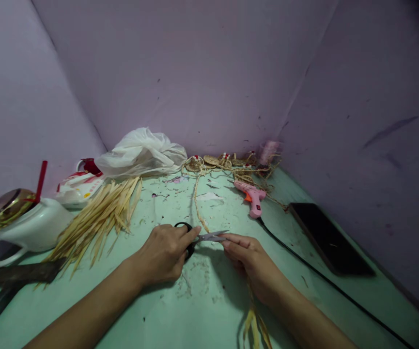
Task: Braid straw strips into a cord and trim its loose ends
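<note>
My left hand is closed around the black handles of a pair of scissors, whose slightly parted metal blades point right. My right hand pinches a braided straw cord close to the blade tips. From the back of the table the cord runs forward to the scissors. Loose pale straw ends hang below my right hand. Whether the blades touch the cord cannot be made out.
A pink glue gun with a black cable and a dark phone lie right. Left are dried straw strips, a white teapot-like vessel and a dark blade-like tool. Behind sit a plastic bag and woven straw pieces.
</note>
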`<state>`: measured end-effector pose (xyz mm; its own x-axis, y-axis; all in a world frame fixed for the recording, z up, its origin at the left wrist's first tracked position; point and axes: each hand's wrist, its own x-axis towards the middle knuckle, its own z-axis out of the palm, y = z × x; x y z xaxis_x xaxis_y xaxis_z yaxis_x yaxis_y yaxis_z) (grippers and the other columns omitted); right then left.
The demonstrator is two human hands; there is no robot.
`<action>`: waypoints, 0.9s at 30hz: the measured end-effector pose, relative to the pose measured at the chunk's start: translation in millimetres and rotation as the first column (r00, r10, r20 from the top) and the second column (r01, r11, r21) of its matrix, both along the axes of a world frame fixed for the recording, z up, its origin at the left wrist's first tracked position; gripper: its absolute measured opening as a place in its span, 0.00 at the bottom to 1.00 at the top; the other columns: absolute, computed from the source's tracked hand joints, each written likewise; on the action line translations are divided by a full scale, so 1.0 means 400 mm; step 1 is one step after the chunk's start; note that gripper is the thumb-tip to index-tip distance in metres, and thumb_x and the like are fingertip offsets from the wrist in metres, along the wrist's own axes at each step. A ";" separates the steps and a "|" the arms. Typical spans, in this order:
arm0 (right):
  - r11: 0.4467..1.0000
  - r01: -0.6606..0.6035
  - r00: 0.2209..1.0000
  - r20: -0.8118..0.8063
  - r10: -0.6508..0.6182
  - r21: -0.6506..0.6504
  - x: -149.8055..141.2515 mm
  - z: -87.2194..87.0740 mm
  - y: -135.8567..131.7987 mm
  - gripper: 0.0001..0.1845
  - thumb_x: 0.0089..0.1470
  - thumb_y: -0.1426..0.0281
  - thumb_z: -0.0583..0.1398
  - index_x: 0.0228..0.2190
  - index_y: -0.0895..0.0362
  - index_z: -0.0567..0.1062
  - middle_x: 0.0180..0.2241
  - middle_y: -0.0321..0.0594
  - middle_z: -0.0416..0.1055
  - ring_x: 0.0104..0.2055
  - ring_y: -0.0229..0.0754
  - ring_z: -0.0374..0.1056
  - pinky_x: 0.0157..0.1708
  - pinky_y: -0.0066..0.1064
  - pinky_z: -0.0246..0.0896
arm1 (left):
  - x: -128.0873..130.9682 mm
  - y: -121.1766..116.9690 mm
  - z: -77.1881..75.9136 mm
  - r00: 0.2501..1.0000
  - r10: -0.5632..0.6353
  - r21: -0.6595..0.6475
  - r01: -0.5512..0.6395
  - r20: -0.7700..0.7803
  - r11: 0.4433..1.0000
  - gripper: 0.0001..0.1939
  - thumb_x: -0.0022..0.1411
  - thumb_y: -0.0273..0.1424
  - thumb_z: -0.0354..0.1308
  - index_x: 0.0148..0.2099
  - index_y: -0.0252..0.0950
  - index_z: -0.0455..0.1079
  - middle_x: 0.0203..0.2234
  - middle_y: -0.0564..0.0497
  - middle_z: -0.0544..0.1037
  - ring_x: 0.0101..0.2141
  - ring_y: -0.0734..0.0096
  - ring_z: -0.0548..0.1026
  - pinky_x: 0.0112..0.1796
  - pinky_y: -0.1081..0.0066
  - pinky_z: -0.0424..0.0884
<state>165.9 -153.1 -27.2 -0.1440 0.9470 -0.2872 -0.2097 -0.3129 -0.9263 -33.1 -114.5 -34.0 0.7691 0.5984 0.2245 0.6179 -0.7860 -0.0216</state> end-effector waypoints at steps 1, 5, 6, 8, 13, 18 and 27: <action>1.000 -0.001 1.000 -0.002 0.001 -0.004 0.001 0.000 0.000 0.12 0.42 0.67 0.60 0.29 0.62 0.77 0.12 0.26 0.46 0.16 0.29 0.36 0.17 0.26 0.29 | -0.001 0.001 -0.003 1.000 -0.006 -0.007 0.006 0.004 1.000 0.26 0.51 0.24 0.46 0.55 0.34 0.56 0.30 0.48 0.72 0.26 0.66 0.69 0.27 0.66 0.65; 0.997 0.046 0.998 -0.037 -0.049 -0.065 0.002 -0.003 0.005 0.11 0.41 0.67 0.61 0.28 0.62 0.75 0.13 0.25 0.47 0.15 0.27 0.36 0.15 0.25 0.27 | -0.003 0.008 -0.009 0.987 -0.015 -0.076 0.028 0.163 0.997 0.25 0.51 0.23 0.47 0.53 0.36 0.59 0.29 0.49 0.75 0.27 0.68 0.72 0.27 0.69 0.65; 0.995 0.056 0.996 -0.066 -0.062 -0.085 0.003 -0.005 0.006 0.12 0.41 0.68 0.61 0.30 0.61 0.75 0.13 0.25 0.48 0.15 0.27 0.36 0.15 0.24 0.27 | -0.003 0.011 -0.008 0.970 0.013 -0.121 0.017 0.244 0.992 0.24 0.51 0.23 0.47 0.52 0.38 0.60 0.31 0.50 0.76 0.28 0.69 0.72 0.28 0.70 0.65; 0.993 0.050 0.988 -0.140 -0.066 -0.109 0.002 -0.012 0.010 0.15 0.42 0.69 0.61 0.34 0.61 0.74 0.15 0.27 0.53 0.14 0.26 0.38 0.14 0.23 0.30 | 0.002 0.016 -0.003 0.897 0.144 -0.258 -0.035 0.419 0.965 0.22 0.50 0.23 0.49 0.49 0.40 0.64 0.32 0.52 0.76 0.29 0.71 0.73 0.31 0.72 0.65; 0.997 -0.054 0.965 -0.259 0.037 -0.058 -0.005 -0.033 0.006 0.16 0.42 0.72 0.61 0.37 0.61 0.73 0.22 0.34 0.65 0.18 0.28 0.54 0.19 0.21 0.47 | 0.037 0.022 0.013 0.371 0.722 -0.786 0.033 0.584 0.618 0.19 0.47 0.31 0.58 0.43 0.32 0.65 0.23 0.51 0.74 0.21 0.73 0.70 0.22 0.75 0.64; 0.977 -0.212 0.942 -0.270 0.202 -0.008 -0.023 -0.041 -0.012 0.13 0.45 0.71 0.62 0.36 0.62 0.75 0.26 0.40 0.70 0.20 0.28 0.60 0.22 0.22 0.52 | 0.079 0.012 0.009 0.192 0.884 -0.872 0.348 0.426 0.344 0.24 0.42 0.34 0.62 0.43 0.31 0.63 0.21 0.51 0.73 0.17 0.78 0.68 0.16 0.80 0.53; 0.965 -0.239 0.963 -0.158 0.220 -0.112 -0.050 -0.031 -0.036 0.14 0.39 0.65 0.65 0.25 0.64 0.74 0.16 0.36 0.68 0.15 0.31 0.61 0.15 0.23 0.54 | 0.105 0.001 0.017 0.032 0.892 -0.853 0.312 0.450 0.419 0.23 0.34 0.26 0.64 0.36 0.33 0.63 0.13 0.59 0.67 0.14 0.79 0.64 0.17 0.79 0.57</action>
<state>146.0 -167.4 -39.4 -0.4018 0.8399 -0.3647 -0.2455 -0.4825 -0.8408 9.0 -114.1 -27.2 -0.0021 0.9747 -0.2233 -0.2049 0.2182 0.9542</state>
